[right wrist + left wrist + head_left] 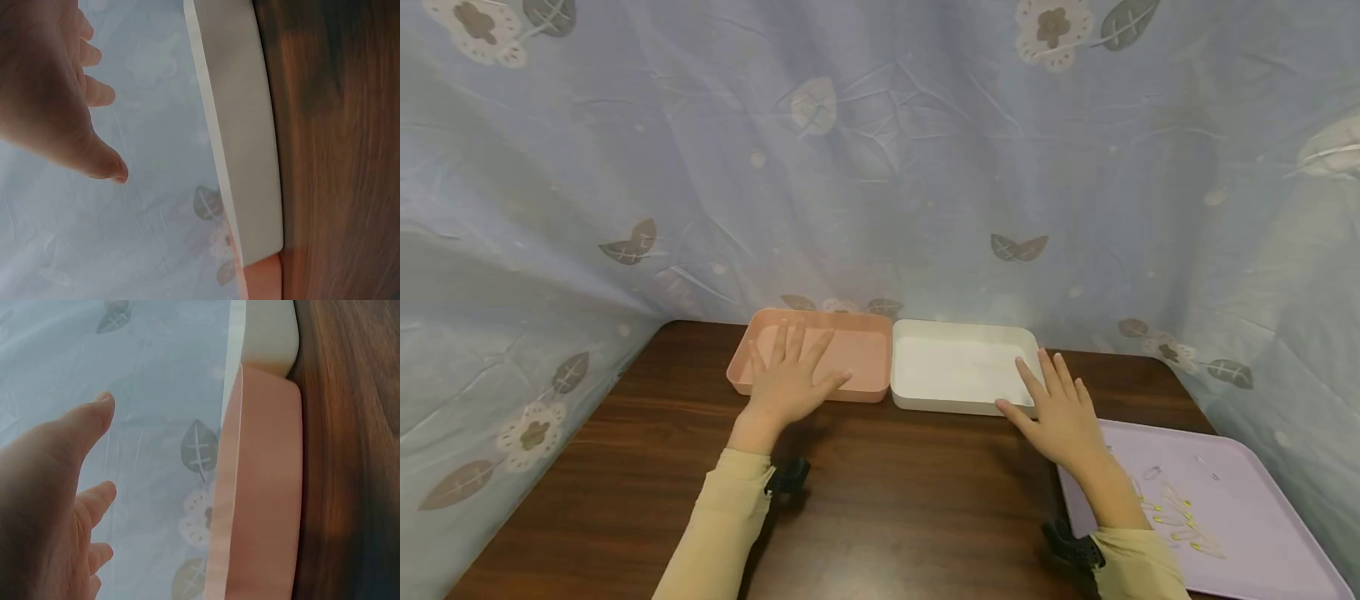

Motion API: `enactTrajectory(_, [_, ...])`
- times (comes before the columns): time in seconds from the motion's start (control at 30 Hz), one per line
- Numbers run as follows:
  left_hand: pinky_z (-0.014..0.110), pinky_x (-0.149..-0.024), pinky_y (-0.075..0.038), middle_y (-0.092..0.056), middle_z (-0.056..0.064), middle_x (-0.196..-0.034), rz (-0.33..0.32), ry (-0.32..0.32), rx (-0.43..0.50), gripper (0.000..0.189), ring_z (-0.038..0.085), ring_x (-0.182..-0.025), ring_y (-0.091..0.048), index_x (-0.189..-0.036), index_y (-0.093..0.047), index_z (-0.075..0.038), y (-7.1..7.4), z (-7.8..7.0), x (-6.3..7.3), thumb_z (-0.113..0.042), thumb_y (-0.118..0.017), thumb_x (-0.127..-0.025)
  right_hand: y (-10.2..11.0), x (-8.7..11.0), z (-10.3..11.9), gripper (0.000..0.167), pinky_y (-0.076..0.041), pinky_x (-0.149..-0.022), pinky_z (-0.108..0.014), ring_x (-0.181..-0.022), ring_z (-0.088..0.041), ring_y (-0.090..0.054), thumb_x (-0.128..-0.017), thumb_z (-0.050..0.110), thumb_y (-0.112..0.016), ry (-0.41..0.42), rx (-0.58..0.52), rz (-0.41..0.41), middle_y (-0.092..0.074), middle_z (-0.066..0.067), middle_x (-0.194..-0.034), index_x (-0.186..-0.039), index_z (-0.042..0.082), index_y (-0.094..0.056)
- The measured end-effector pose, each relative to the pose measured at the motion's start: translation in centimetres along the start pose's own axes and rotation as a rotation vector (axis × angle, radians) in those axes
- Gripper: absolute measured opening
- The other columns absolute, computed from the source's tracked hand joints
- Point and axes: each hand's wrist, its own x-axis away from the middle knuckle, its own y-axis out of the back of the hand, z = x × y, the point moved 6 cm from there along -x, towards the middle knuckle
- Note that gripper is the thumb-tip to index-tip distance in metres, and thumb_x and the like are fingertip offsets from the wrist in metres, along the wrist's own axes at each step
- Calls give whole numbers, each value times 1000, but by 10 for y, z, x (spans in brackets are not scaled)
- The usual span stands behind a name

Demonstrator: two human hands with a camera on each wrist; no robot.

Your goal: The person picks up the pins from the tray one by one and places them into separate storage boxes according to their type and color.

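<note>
A pink tray and a white tray stand side by side at the back of the brown table. My left hand hovers flat over the pink tray's near edge, fingers spread and straight, holding nothing. My right hand hovers flat by the white tray's near right corner, also with nothing in it. In the left wrist view the left hand shows its palm above the pink tray. The right wrist view has the right hand above the white tray.
A lilac tray at the front right holds several small yellow and clear clips. A blue flowered cloth hangs close behind and at both sides. Bare brown table lies in front of the trays.
</note>
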Motion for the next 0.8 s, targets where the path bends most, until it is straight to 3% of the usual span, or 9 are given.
enactTrajectory(0.23, [72, -111, 11, -1, 8, -166, 17, -35, 14, 77, 33, -153, 5, -155, -22, -36, -3, -20, 2, -73, -41, -90, 14, 20, -22, 82, -9, -113, -70, -152, -40, 2, -95, 62, -46, -13, -10, -35, -5, -20, -164, -158, 19, -17])
enactTrajectory(0.37, [73, -112, 5, -6, 8, -166, 7, -78, -5, 77, 31, -154, 3, -155, -24, -37, -5, -37, 4, -73, -42, -89, 20, 30, -38, 81, -8, -113, -71, -152, -40, 5, -95, 61, -46, -27, 8, -55, -4, -20, -164, -158, 22, -14])
enactTrajectory(0.53, [73, -113, 2, -6, 5, -166, 10, -161, -25, 79, 29, -154, 4, -155, -23, -38, -14, -64, 10, -77, -41, -87, 26, 44, -59, 80, -4, -114, -70, -152, -38, 10, -96, 59, -47, -37, 26, -77, -3, -20, -164, -158, 21, -13])
enactTrajectory(0.8, [73, -113, -1, -4, 3, -166, 48, -341, -143, 79, 28, -154, 0, -155, -14, -43, -40, -117, 26, -80, -32, -87, 31, 66, -96, 80, 7, -115, -68, -150, -36, 17, -97, 56, -48, -63, 59, -80, 2, -21, -164, -158, 21, -10])
